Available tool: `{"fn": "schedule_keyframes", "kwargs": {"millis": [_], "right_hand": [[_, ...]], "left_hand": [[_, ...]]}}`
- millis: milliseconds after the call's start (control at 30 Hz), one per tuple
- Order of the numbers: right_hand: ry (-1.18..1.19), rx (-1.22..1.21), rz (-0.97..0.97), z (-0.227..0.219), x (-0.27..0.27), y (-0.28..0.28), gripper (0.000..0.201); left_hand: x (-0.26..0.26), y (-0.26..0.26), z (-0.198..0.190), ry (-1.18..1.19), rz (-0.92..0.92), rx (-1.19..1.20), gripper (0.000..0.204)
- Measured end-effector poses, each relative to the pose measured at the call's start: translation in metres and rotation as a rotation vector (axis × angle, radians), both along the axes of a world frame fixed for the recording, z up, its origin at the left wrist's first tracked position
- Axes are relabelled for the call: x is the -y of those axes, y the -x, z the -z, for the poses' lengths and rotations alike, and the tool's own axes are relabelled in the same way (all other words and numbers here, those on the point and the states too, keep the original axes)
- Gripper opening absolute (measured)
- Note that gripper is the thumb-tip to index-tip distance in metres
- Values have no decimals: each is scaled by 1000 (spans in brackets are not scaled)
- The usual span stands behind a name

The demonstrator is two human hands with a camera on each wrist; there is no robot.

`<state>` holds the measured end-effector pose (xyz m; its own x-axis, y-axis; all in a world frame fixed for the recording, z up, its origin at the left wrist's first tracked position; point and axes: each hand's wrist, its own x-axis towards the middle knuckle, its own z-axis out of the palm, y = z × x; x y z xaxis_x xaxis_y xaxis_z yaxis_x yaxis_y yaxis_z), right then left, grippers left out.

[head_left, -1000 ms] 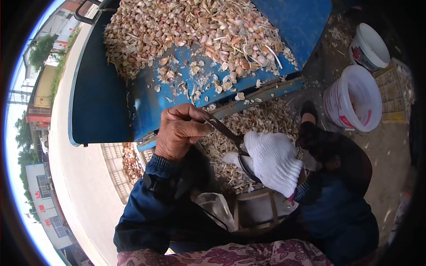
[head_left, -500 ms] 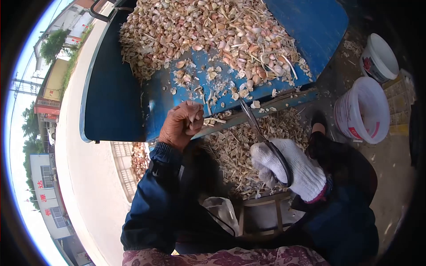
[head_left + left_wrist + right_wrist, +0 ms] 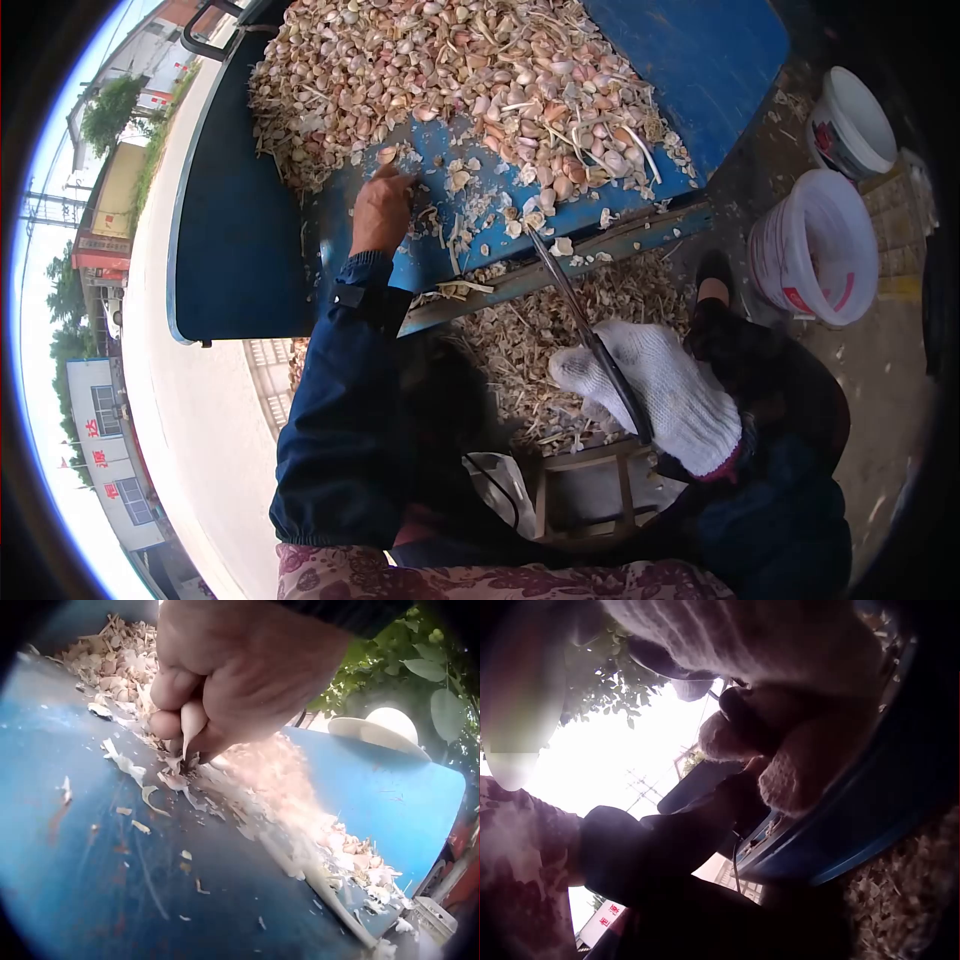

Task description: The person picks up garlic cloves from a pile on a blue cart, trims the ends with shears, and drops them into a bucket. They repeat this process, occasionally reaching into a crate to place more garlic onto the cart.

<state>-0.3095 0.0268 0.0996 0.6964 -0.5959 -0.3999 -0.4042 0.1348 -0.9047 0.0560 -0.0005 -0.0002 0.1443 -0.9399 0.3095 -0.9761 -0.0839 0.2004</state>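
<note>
My bare left hand (image 3: 382, 212) reaches onto the blue metal tray (image 3: 235, 230), by the near edge of a heap of garlic cloves (image 3: 450, 70). In the left wrist view its curled fingers hold a pale garlic clove (image 3: 193, 722), fingertips right down at the loose skins. My right hand (image 3: 665, 385), in a white knitted glove, grips a pair of scissors (image 3: 565, 285) over the litter below the tray. The scissors' blades lie together and point toward the tray's front edge. In the right wrist view the gloved fingers (image 3: 795, 776) curl around a dark handle (image 3: 746, 720).
Dry stalks and skins (image 3: 530, 385) pile below the tray's front edge. Two white buckets (image 3: 765, 250) stand on the right. A wooden frame (image 3: 625, 480) and clear plastic (image 3: 490, 490) lie between the legs. A white crate (image 3: 275, 385) sits at the left.
My left hand has moved from beside the scissors forward onto the tray. The right hand has drawn back to the right with the scissors, whose blades have swung toward the tray.
</note>
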Motion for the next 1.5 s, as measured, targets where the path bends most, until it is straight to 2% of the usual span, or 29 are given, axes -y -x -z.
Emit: {"fn": "schedule_keyframes", "kwargs": {"millis": [33, 100, 133, 200, 233, 300, 333, 367, 433, 467, 500, 533, 600, 633, 667, 700, 733, 833, 867, 900, 967, 1033, 1167, 1233, 1267, 1300, 1367, 1400, 1500], "right_hand": [[-1, 4, 2, -1, 0, 1, 40], [-151, 46, 2, -5, 0, 1, 40], [-149, 49, 1, -4, -1, 1, 40], [-98, 14, -51, 0, -1, 0, 44], [-97, 18, -50, -1, -1, -1, 44], [267, -141, -106, -5, 0, -3, 51], [385, -96, -87, 10, -1, -1, 58], [387, -96, -85, 17, -2, -2, 58], [632, -17, -35, 23, -4, -3, 56], [531, -59, -59, 24, -5, -6, 53], [541, -59, -69, 21, -6, -8, 53], [380, -21, -41, 19, -7, -9, 48], [86, 55, 38, 16, -11, -13, 33], [94, 40, 32, 11, -13, -15, 33], [-137, 234, 158, 5, -15, -16, 33], [-366, 427, 288, 0, -15, -16, 33], [-257, 392, 312, 3, -13, -16, 23], [-117, 471, 208, -2, -5, -14, 27], [-436, 524, 275, -3, -3, -14, 28], [-424, 511, 266, -2, -2, -13, 28], [-669, 738, 230, 4, -1, -11, 27], [-714, 751, 258, 6, -2, -12, 28], [-696, 734, 268, 2, -4, -12, 28], [-530, 586, 291, -8, -3, -11, 31], [-387, 499, 320, -8, -4, -11, 35], [-248, 382, 307, -10, -3, -9, 38], [408, 290, 123, 9, 1, -4, 45], [693, 96, 69, 2, 0, -4, 54], [798, -32, -6, -11, -9, -1, 62]], "left_hand": [[-3, -3, 4, -1, 2, 4, 22], [-9, -5, 5, 15, -41, -57, 19], [-13, -4, 3, 17, -41, -54, 19], [-23, 4, -4, -44, -126, -277, 18], [-27, 12, -10, -43, -125, -273, 18], [-36, 32, -25, -113, -255, -536, 20], [-42, 49, -42, -144, -261, -631, 17], [-48, 62, -54, -142, -259, -630, 17], [-61, 87, -75, -78, -144, -733, 17], [-67, 99, -83, -67, -148, -736, 17], [-72, 112, -89, 29, -18, -686, 17], [-77, 122, -97, 125, 110, -633, 18], [-87, 142, -118, 89, 116, -642, 19], [-90, 150, -122, 39, 134, -648, 21], [-92, 155, -120, 115, 216, -606, 19], [-94, 162, -121, 126, 216, -623, 19], [-97, 170, -126, 78, 221, -671, 21], [-102, 181, -130, 37, 237, -741, 25], [-102, 184, -134, 31, 277, -770, 26], [-101, 186, -136, 27, 316, -798, 28], [-101, 188, -134, 74, 336, -854, 30], [-100, 187, -135, 61, 401, -867, 31], [-102, 184, -132, 18, 354, -861, 26], [-101, 182, -127, 32, 270, -1340, 23], [-104, 178, -131, -38, 106, -1470, 29], [-105, 174, -130, -40, 111, -1453, 29], [-106, 165, -117, 2, 38, -1655, 29], [-106, 162, -115, 15, 48, -1690, 31], [-108, 161, -119, 50, 34, -1731, 28]]}}
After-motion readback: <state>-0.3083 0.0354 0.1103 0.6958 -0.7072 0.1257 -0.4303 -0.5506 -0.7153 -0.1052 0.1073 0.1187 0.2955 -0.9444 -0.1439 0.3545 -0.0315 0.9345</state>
